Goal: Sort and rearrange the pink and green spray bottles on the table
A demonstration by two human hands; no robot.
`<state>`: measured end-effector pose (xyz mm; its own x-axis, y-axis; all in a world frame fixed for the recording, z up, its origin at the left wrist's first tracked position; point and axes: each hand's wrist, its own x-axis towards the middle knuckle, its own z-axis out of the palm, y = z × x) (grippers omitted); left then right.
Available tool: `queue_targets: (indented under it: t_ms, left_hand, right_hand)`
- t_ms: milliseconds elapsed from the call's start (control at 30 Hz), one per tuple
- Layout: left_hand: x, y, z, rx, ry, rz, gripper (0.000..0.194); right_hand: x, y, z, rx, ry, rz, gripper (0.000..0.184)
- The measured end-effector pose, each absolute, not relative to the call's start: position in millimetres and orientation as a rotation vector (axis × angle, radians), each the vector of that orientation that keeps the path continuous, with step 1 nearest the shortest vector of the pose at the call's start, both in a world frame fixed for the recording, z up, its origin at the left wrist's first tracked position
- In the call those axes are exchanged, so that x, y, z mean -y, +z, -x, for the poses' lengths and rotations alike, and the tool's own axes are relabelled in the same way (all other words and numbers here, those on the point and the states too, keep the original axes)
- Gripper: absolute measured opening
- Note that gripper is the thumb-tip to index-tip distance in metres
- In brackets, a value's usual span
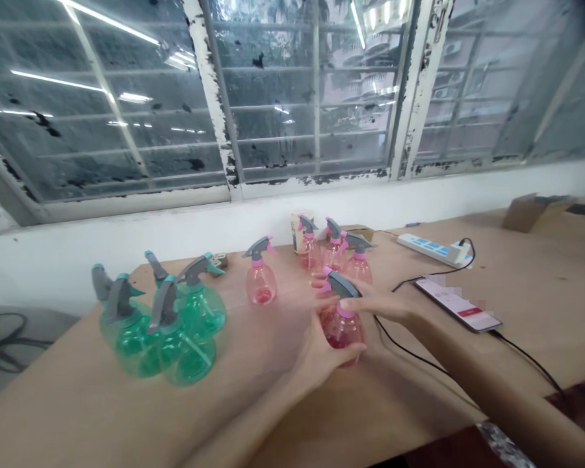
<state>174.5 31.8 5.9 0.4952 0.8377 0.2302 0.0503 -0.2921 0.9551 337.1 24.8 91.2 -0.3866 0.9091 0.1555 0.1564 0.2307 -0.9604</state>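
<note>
A pink spray bottle [345, 330] with a grey and pink trigger head stands upright between my hands. Wrapped round its lower body is my left hand [324, 351], thumb across the front. My right hand [365, 304] grips the same bottle higher up, at the neck and pink collar; some of its fingers are hidden behind the head. Just behind are more pink spray bottles [359, 265], close together. Another pink spray bottle [262, 283] stands apart, left of my hands. Several green spray bottles [188, 354] with grey heads are grouped at the table's left.
A phone [458, 304] with a lit screen lies on the wooden table [253, 416] at the right, with a black cable attached. Behind it are a white power strip [431, 249] and a cardboard box [533, 213]. A windowed wall borders the table's far edge.
</note>
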Motion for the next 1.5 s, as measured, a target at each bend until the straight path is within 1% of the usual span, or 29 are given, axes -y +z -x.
queue_targets:
  t_ms: [33, 100, 200, 267, 333, 400, 467, 533, 600, 667, 800, 867, 967, 1033, 1133, 1433, 1500]
  left_hand:
    - [-31.6, 4.5, -173.5, -0.752, 0.942, -1.675, 0.075]
    - [-32.1, 1.0, -171.1, -0.761, 0.945, -1.645, 0.074]
    - [-33.9, -3.6, -168.0, -0.733, 0.955, -1.634, 0.073]
    - [-34.9, -4.3, -166.2, -0.694, 0.96, -1.664, 0.07]
    - [-35.2, -2.9, -164.2, -0.669, 0.968, -1.729, 0.066]
    - [-35.3, -0.3, -161.5, -0.665, 0.972, -1.834, 0.063]
    - [-36.3, 2.0, -158.2, -0.707, 0.977, -1.938, 0.063]
    - [-38.8, 3.2, -154.8, -0.801, 0.984, -2.007, 0.065]
    - [-42.3, 2.9, -152.3, -0.913, 0.993, -2.023, 0.064]
    - [-45.8, 1.6, -151.3, -0.983, 0.979, -2.015, 0.063]
    - [-48.6, -0.5, -152.2, -0.99, 0.967, -2.002, 0.067]
    - [-48.1, -0.4, -152.7, -0.991, 0.963, -2.01, 0.068]
    - [-47.5, -0.2, -153.1, -1.004, 0.946, -2.02, 0.07]
    - [-48.2, -1.0, -153.1, -1.003, 0.944, -2.024, 0.071]
    - [-50.4, -3.7, -153.1, -0.998, 0.936, -2.024, 0.07]
    - [-53.7, -5.1, -151.2, -0.98, 0.902, -2.032, 0.065]
    - [-53.8, -3.1, -151.1, -0.934, 0.873, -2.018, 0.066]
  right_hand:
    - [-24.9, 85.2, -339.3, 1.706, 1.273, 0.91, 0.079]
    - [-25.6, 73.6, -340.1, 1.625, 1.273, 0.808, 0.088]
    - [-24.9, 60.5, -333.9, 1.566, 1.228, 0.735, 0.093]
    - [-22.4, 54.0, -326.0, 1.563, 1.178, 0.757, 0.093]
    - [-19.7, 48.1, -315.6, 1.524, 1.051, 0.894, 0.085]
    - [-18.9, 42.7, -304.2, 1.44, 0.873, 1.061, 0.065]
    - [-21.5, 39.1, -294.3, 1.388, 0.743, 1.124, 0.044]
    - [-27.4, 38.7, -288.0, 1.395, 0.674, 1.126, 0.032]
    - [-35.4, 40.9, -286.1, 1.426, 0.632, 1.132, 0.03]
    - [-43.9, 44.3, -287.7, 1.482, 0.59, 1.14, 0.033]
    - [-56.0, 48.4, -293.8, 1.626, 0.49, 1.129, 0.034]
    - [-57.4, 48.5, -295.1, 1.65, 0.442, 1.131, 0.027]
    - [-54.6, 47.7, -294.9, 1.611, 0.318, 1.141, 0.009]
    - [-52.3, 47.1, -294.4, 1.584, 0.279, 1.146, 0.004]
    - [-51.6, 45.9, -294.5, 1.552, 0.354, 1.147, 0.008]
    - [-52.6, 41.2, -299.8, 1.545, 0.537, 1.064, 0.049]
    - [-50.1, 42.8, -301.3, 1.542, 0.561, 1.054, 0.055]
